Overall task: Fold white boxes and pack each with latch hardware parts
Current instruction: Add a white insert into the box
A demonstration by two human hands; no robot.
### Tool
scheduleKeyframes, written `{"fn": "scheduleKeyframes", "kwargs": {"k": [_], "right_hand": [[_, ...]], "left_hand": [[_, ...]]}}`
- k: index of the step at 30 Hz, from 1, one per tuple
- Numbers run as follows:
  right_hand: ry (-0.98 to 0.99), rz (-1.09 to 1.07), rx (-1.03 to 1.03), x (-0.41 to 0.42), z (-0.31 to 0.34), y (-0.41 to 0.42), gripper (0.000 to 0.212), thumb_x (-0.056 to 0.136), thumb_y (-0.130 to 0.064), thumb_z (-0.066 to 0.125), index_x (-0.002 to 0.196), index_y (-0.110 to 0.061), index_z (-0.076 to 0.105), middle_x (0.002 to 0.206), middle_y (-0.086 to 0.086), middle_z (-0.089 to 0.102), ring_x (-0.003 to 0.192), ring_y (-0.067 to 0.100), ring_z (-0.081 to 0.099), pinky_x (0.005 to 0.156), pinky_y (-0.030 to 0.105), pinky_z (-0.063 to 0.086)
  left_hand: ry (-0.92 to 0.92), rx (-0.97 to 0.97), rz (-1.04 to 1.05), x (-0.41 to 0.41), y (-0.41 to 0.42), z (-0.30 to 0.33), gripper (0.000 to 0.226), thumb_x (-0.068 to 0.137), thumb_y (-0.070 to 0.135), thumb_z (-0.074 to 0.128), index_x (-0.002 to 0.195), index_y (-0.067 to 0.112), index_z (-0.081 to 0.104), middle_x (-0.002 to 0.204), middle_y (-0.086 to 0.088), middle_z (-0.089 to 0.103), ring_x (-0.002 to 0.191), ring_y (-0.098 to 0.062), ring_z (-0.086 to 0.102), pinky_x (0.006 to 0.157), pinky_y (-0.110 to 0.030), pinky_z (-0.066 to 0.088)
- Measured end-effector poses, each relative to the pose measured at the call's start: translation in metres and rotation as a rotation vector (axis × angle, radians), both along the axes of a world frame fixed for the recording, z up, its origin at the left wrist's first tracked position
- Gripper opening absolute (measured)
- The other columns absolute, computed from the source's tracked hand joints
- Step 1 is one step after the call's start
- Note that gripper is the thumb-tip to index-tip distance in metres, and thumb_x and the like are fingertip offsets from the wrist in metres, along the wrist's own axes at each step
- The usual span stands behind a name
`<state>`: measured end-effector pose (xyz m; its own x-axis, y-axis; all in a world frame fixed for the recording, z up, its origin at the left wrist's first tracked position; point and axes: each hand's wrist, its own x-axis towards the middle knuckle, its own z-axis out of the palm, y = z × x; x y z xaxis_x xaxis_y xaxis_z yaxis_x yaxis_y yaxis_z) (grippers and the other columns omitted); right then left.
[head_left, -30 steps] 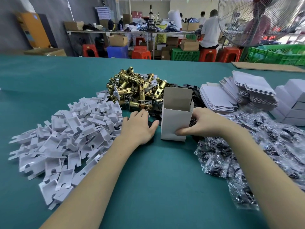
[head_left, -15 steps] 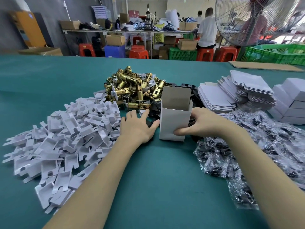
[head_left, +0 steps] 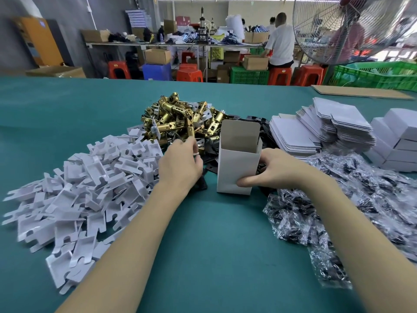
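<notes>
Your right hand (head_left: 274, 168) grips the upright white cardboard box (head_left: 237, 164) on the green table surface (head_left: 214, 245): the thumb presses across the lower front face and the fingers wrap around the right side. The box stands on its closed bottom with the top open and its brown-lined lid flap sticking straight up at the back. It sits between your 2 hands, touching the right one and just apart from the left.

Your left hand (head_left: 180, 161) is curled, fingers closed over something small at the near edge of the pile of brass-coloured latch bolts (head_left: 178, 119); a glint of metal shows at the fingertips, but you cannot tell exactly which part is pinched. Flat black metal plates (head_left: 209, 154) lie under and beside that hand, reaching to the foot of the box.

To your left spreads a heap of white die-cut cardboard inserts (head_left: 79, 188). To your right lies a mound of clear plastic bags of dark screws (head_left: 361, 211), touching your right forearm. Behind them sit stacks of flat unfolded white box blanks (head_left: 316, 129), and at the far right, folded white boxes (head_left: 397, 141) are piled.
</notes>
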<state>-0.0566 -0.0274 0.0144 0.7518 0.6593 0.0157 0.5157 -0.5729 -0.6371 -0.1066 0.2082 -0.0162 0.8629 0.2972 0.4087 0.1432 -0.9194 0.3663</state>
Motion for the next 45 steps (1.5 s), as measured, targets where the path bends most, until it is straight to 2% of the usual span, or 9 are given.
{"fn": "scheduleKeyframes", "kwargs": {"k": [4, 8, 12, 17, 20, 24, 32, 37, 45], "right_hand": [[-0.015, 0.003, -0.007, 0.000, 0.001, 0.001, 0.019, 0.079, -0.036, 0.081, 0.097, -0.036, 0.075, 0.085, -0.018, 0.073, 0.075, -0.001, 0.063, 0.066, 0.013, 0.047], [-0.021, -0.004, -0.010, 0.001, 0.000, 0.001, 0.021, 0.079, -0.035, 0.081, 0.098, -0.036, 0.075, 0.086, -0.021, 0.073, 0.077, -0.004, 0.064, 0.066, 0.011, 0.048], [-0.030, -0.002, -0.021, 0.001, 0.001, 0.000, 0.023, 0.079, -0.037, 0.083, 0.100, -0.038, 0.074, 0.094, -0.024, 0.073, 0.086, -0.012, 0.061, 0.068, 0.004, 0.045], [-0.032, 0.023, 0.002, -0.001, 0.003, 0.001, 0.027, 0.079, -0.040, 0.085, 0.101, -0.042, 0.071, 0.100, -0.027, 0.072, 0.091, -0.017, 0.060, 0.070, 0.001, 0.043], [0.025, 0.038, 0.106, -0.004, 0.006, 0.003, 0.029, 0.081, -0.036, 0.084, 0.105, -0.041, 0.070, 0.100, -0.028, 0.074, 0.093, -0.010, 0.067, 0.082, 0.010, 0.051], [0.004, 0.056, 0.161, -0.005, 0.010, 0.006, 0.032, 0.080, -0.029, 0.087, 0.104, -0.040, 0.069, 0.101, -0.026, 0.075, 0.092, -0.005, 0.071, 0.084, 0.016, 0.056], [-0.028, 0.089, 0.167, -0.005, 0.011, 0.009, 0.030, 0.075, -0.032, 0.091, 0.098, -0.038, 0.072, 0.096, -0.023, 0.075, 0.087, -0.003, 0.071, 0.077, 0.014, 0.055], [-0.078, 0.098, 0.149, -0.006, 0.012, 0.009, 0.030, 0.076, -0.028, 0.091, 0.097, -0.037, 0.073, 0.092, -0.023, 0.075, 0.083, 0.000, 0.071, 0.074, 0.013, 0.053], [-0.299, 0.044, -0.002, -0.008, 0.014, 0.016, 0.030, 0.075, -0.044, 0.087, 0.089, -0.023, 0.070, 0.077, -0.012, 0.070, 0.073, 0.008, 0.064, 0.068, 0.034, 0.052]], "left_hand": [[-0.139, -0.399, -0.224, -0.006, 0.002, 0.032, 0.021, 0.099, 0.005, 0.057, 0.112, 0.022, 0.057, 0.094, -0.008, 0.069, 0.080, -0.028, 0.068, 0.070, -0.046, 0.060], [-0.214, -0.758, -0.391, -0.016, -0.002, 0.066, 0.024, 0.101, 0.007, 0.057, 0.114, 0.026, 0.062, 0.085, -0.004, 0.077, 0.073, -0.011, 0.073, 0.066, -0.026, 0.060], [-0.273, -0.977, -0.590, -0.024, -0.008, 0.089, 0.017, 0.104, 0.012, 0.057, 0.113, 0.023, 0.065, 0.086, -0.007, 0.077, 0.072, -0.016, 0.069, 0.064, -0.026, 0.057], [-0.204, -0.626, -0.761, -0.031, -0.018, 0.089, 0.012, 0.104, 0.012, 0.058, 0.114, 0.013, 0.065, 0.085, -0.007, 0.078, 0.069, -0.011, 0.071, 0.059, -0.023, 0.054], [-0.210, -0.389, -0.742, -0.029, -0.018, 0.081, 0.009, 0.104, 0.019, 0.061, 0.108, 0.017, 0.068, 0.077, -0.003, 0.074, 0.063, -0.013, 0.066, 0.058, -0.038, 0.052], [-0.311, -0.176, -0.700, -0.026, -0.016, 0.076, 0.009, 0.102, 0.020, 0.063, 0.108, 0.020, 0.070, 0.081, 0.006, 0.070, 0.060, 0.002, 0.052, 0.059, -0.016, 0.036], [-0.245, -0.110, -0.768, -0.022, -0.015, 0.072, 0.015, 0.101, 0.028, 0.063, 0.115, 0.024, 0.061, 0.084, 0.012, 0.074, 0.056, -0.010, 0.058, 0.054, -0.021, 0.044], [-0.344, -0.081, -0.762, -0.020, -0.007, 0.073, 0.016, 0.095, 0.035, 0.063, 0.105, 0.023, 0.060, 0.088, 0.009, 0.076, 0.062, -0.037, 0.065, 0.059, -0.044, 0.054], [-0.463, 0.055, -0.709, -0.024, -0.002, 0.078, 0.009, 0.081, 0.010, 0.078, 0.088, 0.015, 0.080, 0.084, 0.004, 0.063, 0.072, -0.017, 0.060, 0.064, -0.037, 0.051]]}}
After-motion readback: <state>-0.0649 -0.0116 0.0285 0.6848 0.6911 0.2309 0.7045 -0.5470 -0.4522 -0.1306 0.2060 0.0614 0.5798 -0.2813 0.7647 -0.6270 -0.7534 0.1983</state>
